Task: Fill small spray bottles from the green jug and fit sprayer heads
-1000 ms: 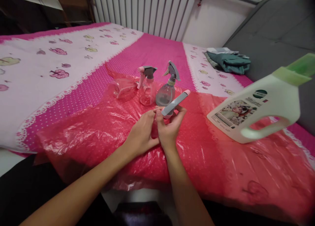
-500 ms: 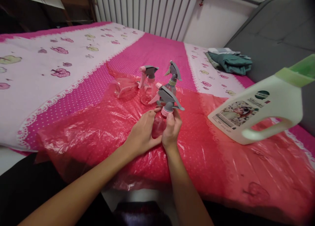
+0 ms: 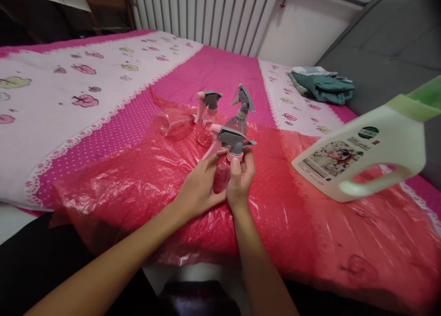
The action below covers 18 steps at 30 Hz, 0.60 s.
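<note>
Between my hands stands a clear spray bottle (image 3: 221, 176) topped by a grey trigger head with a pink nozzle and a pink collar. My left hand (image 3: 200, 180) is wrapped around the bottle's left side. On the other side, my right hand (image 3: 240, 180) has its thumb against the pink collar and its fingers behind the neck. Just beyond are two more spray bottles: one with a pink nozzle (image 3: 206, 123) and one with a grey head and pale green collar (image 3: 243, 114). The held bottle's base is hidden by my hands.
A red plastic sheet (image 3: 120, 196) covers the bed's near side. At right a large pale jug (image 3: 347, 155) with a green cap leans at a slant. Another clear bottle (image 3: 175, 123) lies on its side at left. Folded cloths (image 3: 322, 86) rest near the grey headboard (image 3: 389, 36).
The trigger head on the held bottle has turned, its nozzle now swung left and a little nearer to me. Both hands stay in nearly the same place.
</note>
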Each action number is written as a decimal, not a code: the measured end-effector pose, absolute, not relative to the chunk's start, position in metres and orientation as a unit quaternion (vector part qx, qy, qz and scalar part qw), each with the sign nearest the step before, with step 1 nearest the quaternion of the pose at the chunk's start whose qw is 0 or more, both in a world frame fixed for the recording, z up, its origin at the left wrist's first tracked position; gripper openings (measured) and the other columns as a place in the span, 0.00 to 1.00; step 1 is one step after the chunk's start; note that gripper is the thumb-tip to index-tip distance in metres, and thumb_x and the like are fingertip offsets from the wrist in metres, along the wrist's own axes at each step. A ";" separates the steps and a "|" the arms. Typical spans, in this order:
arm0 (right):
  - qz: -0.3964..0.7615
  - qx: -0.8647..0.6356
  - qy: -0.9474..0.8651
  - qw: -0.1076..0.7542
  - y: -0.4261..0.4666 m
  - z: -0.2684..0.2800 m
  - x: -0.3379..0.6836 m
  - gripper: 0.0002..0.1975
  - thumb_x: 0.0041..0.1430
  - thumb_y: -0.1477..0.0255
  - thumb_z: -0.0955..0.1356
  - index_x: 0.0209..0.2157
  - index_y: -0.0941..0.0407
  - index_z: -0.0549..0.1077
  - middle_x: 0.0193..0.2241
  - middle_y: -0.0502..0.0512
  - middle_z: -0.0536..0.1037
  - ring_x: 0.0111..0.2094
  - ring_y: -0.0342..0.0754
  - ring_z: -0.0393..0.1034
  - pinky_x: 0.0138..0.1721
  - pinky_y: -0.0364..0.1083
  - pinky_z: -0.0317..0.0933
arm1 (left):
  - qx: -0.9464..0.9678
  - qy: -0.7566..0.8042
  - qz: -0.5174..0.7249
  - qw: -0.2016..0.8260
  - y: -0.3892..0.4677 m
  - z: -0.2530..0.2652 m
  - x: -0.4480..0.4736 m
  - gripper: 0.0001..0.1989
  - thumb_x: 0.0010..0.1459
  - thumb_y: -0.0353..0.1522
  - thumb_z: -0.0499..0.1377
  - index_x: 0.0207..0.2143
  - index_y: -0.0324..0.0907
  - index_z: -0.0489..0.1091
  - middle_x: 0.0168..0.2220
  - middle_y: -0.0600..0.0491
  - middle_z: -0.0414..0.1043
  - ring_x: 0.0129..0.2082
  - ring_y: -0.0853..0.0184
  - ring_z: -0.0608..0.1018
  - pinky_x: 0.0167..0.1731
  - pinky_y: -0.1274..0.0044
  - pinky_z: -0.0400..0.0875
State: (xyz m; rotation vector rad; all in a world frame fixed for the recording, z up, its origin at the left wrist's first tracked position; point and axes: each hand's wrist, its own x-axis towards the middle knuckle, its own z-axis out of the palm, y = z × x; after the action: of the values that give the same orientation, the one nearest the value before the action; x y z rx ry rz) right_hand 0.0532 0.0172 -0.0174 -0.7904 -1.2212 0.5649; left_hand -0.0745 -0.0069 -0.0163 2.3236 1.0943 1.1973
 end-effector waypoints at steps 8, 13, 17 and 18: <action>0.261 -0.341 -0.560 0.708 0.014 -0.016 0.054 0.14 0.71 0.58 0.65 0.51 0.49 0.72 0.43 0.52 0.83 0.46 0.50 0.80 0.51 0.53 0.72 | 0.811 0.376 0.423 0.148 -0.006 -0.020 -0.074 0.46 0.64 0.42 0.68 0.76 0.54 0.46 0.72 0.40 0.64 0.68 0.44 0.74 0.65 0.51 0.74; 0.268 -0.306 -0.557 0.724 0.015 -0.019 0.051 0.12 0.72 0.60 0.65 0.54 0.46 0.65 0.40 0.48 0.83 0.44 0.48 0.82 0.52 0.54 0.73 | 0.808 0.374 0.432 0.140 -0.007 -0.018 -0.073 0.43 0.63 0.38 0.69 0.73 0.51 0.50 0.71 0.39 0.65 0.70 0.46 0.72 0.66 0.52 0.74; 0.265 -0.300 -0.552 0.731 0.017 -0.020 0.050 0.14 0.71 0.60 0.67 0.53 0.45 0.64 0.43 0.48 0.82 0.45 0.48 0.82 0.51 0.53 0.74 | 0.810 0.382 0.422 0.139 -0.007 -0.017 -0.073 0.44 0.62 0.39 0.69 0.73 0.49 0.49 0.68 0.38 0.67 0.67 0.44 0.75 0.62 0.52 0.76; 0.262 -0.303 -0.550 0.733 0.017 -0.020 0.049 0.14 0.70 0.60 0.68 0.53 0.46 0.63 0.43 0.48 0.82 0.44 0.47 0.82 0.51 0.53 0.74 | 0.810 0.385 0.420 0.139 -0.007 -0.018 -0.074 0.44 0.62 0.39 0.69 0.73 0.49 0.49 0.68 0.38 0.68 0.66 0.44 0.76 0.61 0.52 0.76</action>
State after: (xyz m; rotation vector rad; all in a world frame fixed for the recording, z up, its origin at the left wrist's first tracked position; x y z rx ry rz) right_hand 0.0495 0.0174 -0.0196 -0.6661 -1.2087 0.5769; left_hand -0.0736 -0.0072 -0.0178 2.3399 1.1126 1.2149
